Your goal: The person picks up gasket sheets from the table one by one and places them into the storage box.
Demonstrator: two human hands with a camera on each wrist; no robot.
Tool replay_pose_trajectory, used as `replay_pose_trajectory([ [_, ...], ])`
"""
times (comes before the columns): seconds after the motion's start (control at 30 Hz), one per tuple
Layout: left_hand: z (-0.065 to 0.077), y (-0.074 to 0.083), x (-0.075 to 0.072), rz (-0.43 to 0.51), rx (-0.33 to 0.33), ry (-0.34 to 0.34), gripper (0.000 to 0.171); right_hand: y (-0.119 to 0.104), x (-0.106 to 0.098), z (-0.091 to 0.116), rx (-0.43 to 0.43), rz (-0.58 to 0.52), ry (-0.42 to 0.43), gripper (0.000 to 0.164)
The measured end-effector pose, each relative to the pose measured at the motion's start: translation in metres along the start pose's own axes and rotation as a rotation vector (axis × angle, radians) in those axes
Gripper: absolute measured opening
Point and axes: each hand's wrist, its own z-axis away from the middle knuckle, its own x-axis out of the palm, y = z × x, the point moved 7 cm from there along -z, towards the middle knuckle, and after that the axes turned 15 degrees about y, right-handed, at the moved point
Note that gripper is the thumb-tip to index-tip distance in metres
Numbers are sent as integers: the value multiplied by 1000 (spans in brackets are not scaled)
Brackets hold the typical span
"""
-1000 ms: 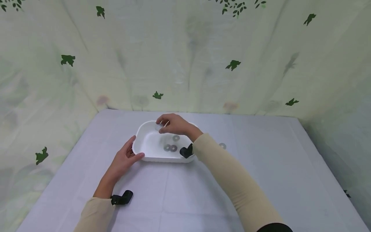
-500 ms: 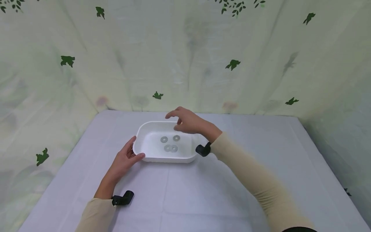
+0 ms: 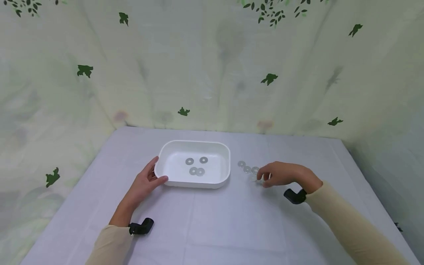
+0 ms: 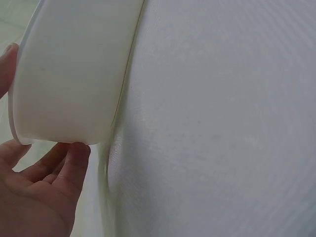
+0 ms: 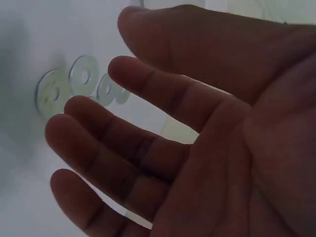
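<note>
A white rectangular tray (image 3: 195, 184) with rounded corners sits on the table. My left hand (image 3: 141, 185) grips its left end, thumb over the front rim and fingers along the outer wall. The left wrist view shows those fingertips against the tray wall (image 4: 69, 74). Several flat metal washers (image 3: 201, 160) lie inside the tray. More washers (image 3: 245, 169) lie in a slanting row on the table right of it. My right hand (image 3: 281, 173) hovers at the near end of that row, fingers bent and apart. In the right wrist view, washers (image 5: 78, 69) show beyond the fingertips, with nothing held.
A white cloth (image 3: 212, 224) covers the table. Behind it hangs a pale curtain (image 3: 212, 73) printed with green leaves and birds, which also closes off both sides.
My right hand let a washer go into the tray, then moved right and down to the washers on the table. My left hand has stayed on the tray.
</note>
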Motion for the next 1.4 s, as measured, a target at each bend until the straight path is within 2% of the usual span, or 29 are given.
replay_pose_trajectory([
  [0.07, -1, 1, 1, -13, 6, -4, 95, 15, 3, 9, 23, -29, -3, 26],
  [0.17, -3, 5, -1, -19, 21, 4, 94, 26, -3, 12, 13, -59, 51, 26],
  [0.3, -8, 12, -4, -6, 46, 9, 94, 29, -16, 6, -26, -69, 164, 24],
  [0.4, -9, 13, -2, 7, 40, -3, 95, 30, -20, -1, -39, -67, 220, 25],
  [0.57, -10, 8, 3, 9, 24, -14, 95, 35, -13, -9, -8, -49, 230, 26],
  [0.83, -9, 4, 7, -27, 19, -13, 95, 41, 7, -20, 33, -96, 270, 30],
  [0.97, -7, 3, 7, -30, 13, -11, 95, 40, 18, -23, 39, -47, 299, 33],
  [1.07, -5, 1, 6, -27, 13, -15, 95, 38, 27, -22, 55, 37, 321, 28],
  [1.2, -2, 1, 5, -27, 9, -18, 95, 33, 33, -19, 89, 86, 330, 15],
  [1.4, 0, 4, 5, -18, 12, -19, 95, 35, 34, -19, 118, 63, 298, 7],
])
